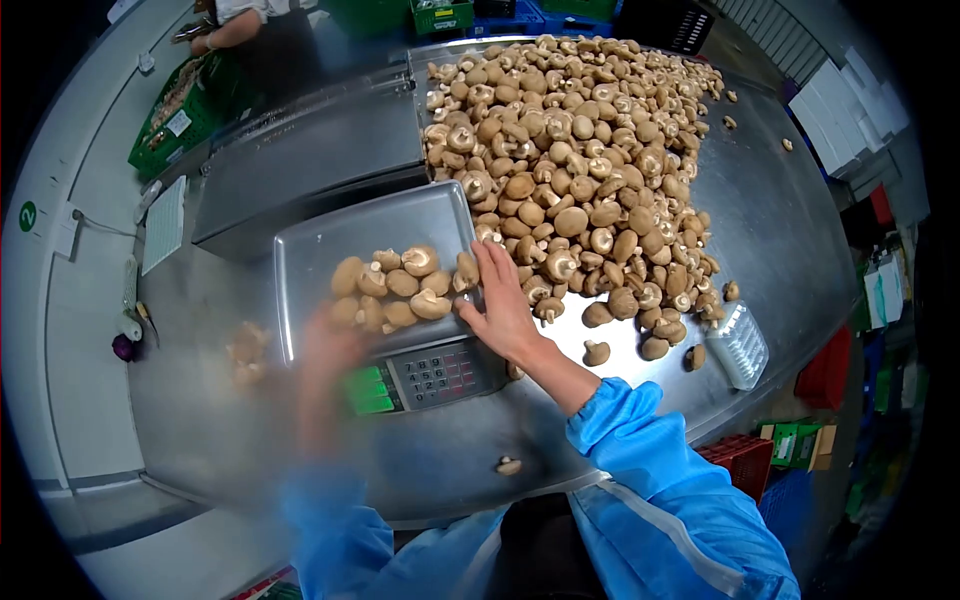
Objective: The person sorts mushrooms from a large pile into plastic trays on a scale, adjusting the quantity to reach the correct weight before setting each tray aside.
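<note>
A silver weighing scale [290, 300] stands on the steel table, with several brown shiitake mushrooms [400, 284] grouped on its tray. At the tray's right edge, my right hand [505, 310] has its thumb and fingers around one mushroom [466, 271]. My left hand [335, 355] is smeared by motion over the tray's front left, near the mushrooms there; its fingers cannot be made out. Below the tray are the scale's keypad [432, 375] and its green-lit display [369, 390].
A large heap of shiitake mushrooms [580, 150] covers the table's [780, 220] back middle. Clear plastic trays [738, 348] lie at the right. A blurred brown clump [247, 352] sits left of the scale; a lone mushroom [509, 466] lies in front. Another person's arm [230, 32] shows at the top left.
</note>
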The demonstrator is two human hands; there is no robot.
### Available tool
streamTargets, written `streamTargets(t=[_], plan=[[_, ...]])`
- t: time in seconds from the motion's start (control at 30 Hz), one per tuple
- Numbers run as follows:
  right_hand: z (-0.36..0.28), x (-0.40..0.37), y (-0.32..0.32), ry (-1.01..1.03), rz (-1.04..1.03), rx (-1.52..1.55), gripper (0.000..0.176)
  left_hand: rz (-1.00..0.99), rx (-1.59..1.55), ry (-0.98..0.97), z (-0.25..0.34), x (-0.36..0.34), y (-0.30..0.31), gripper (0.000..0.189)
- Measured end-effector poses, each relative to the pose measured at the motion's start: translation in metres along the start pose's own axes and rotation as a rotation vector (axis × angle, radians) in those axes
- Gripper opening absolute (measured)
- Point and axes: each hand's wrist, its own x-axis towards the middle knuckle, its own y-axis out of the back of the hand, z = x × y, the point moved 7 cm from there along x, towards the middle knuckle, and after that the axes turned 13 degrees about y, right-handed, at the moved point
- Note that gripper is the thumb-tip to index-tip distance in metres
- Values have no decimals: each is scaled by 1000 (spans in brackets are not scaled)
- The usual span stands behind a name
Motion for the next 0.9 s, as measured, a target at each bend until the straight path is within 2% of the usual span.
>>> streamTargets(t=[0.1, 0.2, 0.23, 0.37, 0.47, 0.53, 0.57, 0.67, 0.8, 0.9], plan=[[6, -4, -3, 102, 28, 33, 64, 89, 122, 29, -3, -6, 2, 71], [15, -6, 2, 69, 83, 91, 58, 64, 111, -15, 7, -22, 5, 71], [17, -5, 4, 25, 113, 196, 55, 12, -15, -53, -4, -22, 14, 66], [-14, 25, 19, 155, 122, 156, 53, 342, 47, -404, 15, -20, 43, 52], [-45, 46, -1, 291, 4, 109, 53, 443, 344, -847, 51, -25, 4, 47], [-49, 42, -34, 374, -206, -60, 54, 441, 553, -831, 51, -20, -28, 46], [-50, 38, -40, 383, -211, -74, 55, 437, 656, -824, 50, -17, -38, 46], [-47, 36, -39, 355, -197, -27, 56, 344, 388, -798, 50, -15, -33, 47], [-47, 32, -7, 216, -113, 118, 54, 422, 86, -741, 40, -17, 3, 40], [-20, -8, 18, 151, -16, 161, 44, 517, -120, -604, 12, -49, 39, 36]])
